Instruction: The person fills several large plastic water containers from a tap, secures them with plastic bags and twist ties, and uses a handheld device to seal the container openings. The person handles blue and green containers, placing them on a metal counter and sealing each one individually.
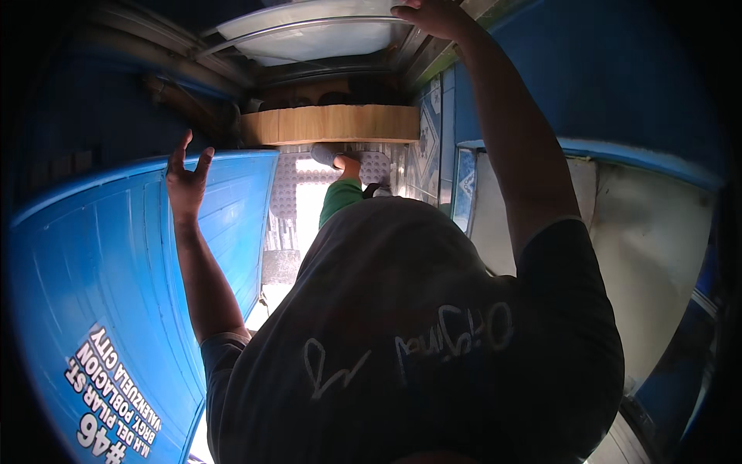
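My left hand [187,179] is raised beside the top edge of a blue panelled door [131,255]. Its thumb and fingers are spread, and nothing shows between them. At the upper right my right arm reaches far forward. My right hand [434,17] has its fingers bent around the edge of a metal-framed door [309,25] with pale panels. A thin curved rail crosses that door and ends near my fingertips, some of which are cut off by the dark upper rim.
A light wooden step or board [332,125] crosses below the framed door. My foot in a dark slipper [323,155] is on a studded grey mat [297,185] in bright sunlight. Patterned blue-and-white tiles [427,139] line the right side, beside a pale panel [649,232].
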Demonstrator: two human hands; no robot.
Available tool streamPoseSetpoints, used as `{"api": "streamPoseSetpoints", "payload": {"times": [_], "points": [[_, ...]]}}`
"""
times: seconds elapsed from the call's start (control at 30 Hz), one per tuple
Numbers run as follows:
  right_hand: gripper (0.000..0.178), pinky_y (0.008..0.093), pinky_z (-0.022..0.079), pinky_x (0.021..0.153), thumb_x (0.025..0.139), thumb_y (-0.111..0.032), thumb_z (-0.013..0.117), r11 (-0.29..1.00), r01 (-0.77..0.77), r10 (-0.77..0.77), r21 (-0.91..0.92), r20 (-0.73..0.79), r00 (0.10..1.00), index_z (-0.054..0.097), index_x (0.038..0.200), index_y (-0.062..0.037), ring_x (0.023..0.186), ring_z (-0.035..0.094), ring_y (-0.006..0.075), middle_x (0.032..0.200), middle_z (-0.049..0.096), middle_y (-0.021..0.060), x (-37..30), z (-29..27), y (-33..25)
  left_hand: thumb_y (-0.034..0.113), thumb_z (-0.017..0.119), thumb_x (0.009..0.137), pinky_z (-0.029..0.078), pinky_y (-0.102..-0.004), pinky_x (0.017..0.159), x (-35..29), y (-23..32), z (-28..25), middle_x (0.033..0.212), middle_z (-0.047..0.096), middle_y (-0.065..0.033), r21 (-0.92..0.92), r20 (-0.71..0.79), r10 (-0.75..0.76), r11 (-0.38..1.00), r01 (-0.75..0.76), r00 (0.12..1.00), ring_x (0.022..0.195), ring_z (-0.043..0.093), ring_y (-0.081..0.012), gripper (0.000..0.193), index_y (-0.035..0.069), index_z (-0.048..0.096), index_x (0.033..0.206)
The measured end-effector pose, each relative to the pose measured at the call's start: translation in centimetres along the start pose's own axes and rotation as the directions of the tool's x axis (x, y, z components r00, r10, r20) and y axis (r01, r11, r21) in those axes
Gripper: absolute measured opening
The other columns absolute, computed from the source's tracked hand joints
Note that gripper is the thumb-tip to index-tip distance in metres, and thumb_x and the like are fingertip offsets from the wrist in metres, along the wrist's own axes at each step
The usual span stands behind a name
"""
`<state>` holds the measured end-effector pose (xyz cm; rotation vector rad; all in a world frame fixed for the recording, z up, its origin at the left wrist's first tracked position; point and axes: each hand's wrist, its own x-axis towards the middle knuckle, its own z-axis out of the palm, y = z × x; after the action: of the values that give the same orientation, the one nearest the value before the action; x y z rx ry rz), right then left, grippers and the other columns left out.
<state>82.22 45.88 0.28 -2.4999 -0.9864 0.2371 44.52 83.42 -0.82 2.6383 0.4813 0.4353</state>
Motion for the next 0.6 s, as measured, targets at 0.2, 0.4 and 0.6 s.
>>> {"api": "streamPoseSetpoints", "payload": {"times": [0.2, 0.4, 0.6], "points": [[0.050, 0.0344, 0.051, 0.091, 0.094, -0.042, 0.062, 0.997, 0.000, 0.002, 0.071, -0.033, 0.999, 0.062, 0.127, -0.0045, 0.104, 0.067, 0.0227, 0.109, 0.070, 0.0149, 9.9, -4.7, 1.8, 0.044, 0.072, 0.085, 0.046, -0.0450, 0.101, 8.7, -5.4, 2.3, 0.133, 0.060, -0.0140, 0.522, 0.262, -0.205, 0.852, 0.040, 0.943, 0.119, 0.059, -0.0318, 0.063, 0.011, 0.054, 0.136], [0.047, 0.0329, 0.051, 0.090, 0.095, -0.041, 0.061, 0.989, 0.009, -0.002, 0.150, -0.044, 0.999, 0.063, 0.125, -0.0049, 0.099, 0.069, 0.0205, 0.103, 0.072, 0.0128, 18.5, -4.3, 1.3, 0.065, 0.067, 0.081, 0.050, -0.0481, 0.096, 10.2, -6.9, 3.4, 0.131, 0.058, -0.0167, 0.672, 0.518, -0.442, 0.740, -0.029, 0.733, 0.115, 0.062, -0.0348, 0.082, 0.013, 0.046, 0.140], [0.045, 0.0314, 0.051, 0.088, 0.095, -0.040, 0.061, 0.978, 0.020, -0.018, 0.208, -0.010, 1.000, 0.065, 0.123, -0.0053, 0.094, 0.071, 0.0183, 0.098, 0.074, 0.0107, 23.1, -5.2, 0.9, 0.064, 0.070, 0.079, 0.054, -0.0461, 0.090, 11.3, -5.9, 3.4, 0.122, 0.065, -0.0170, 0.670, 0.555, -0.570, 0.738, 0.080, 0.606, 0.107, 0.066, -0.0336, 0.081, 0.009, 0.049, 0.134]]}}
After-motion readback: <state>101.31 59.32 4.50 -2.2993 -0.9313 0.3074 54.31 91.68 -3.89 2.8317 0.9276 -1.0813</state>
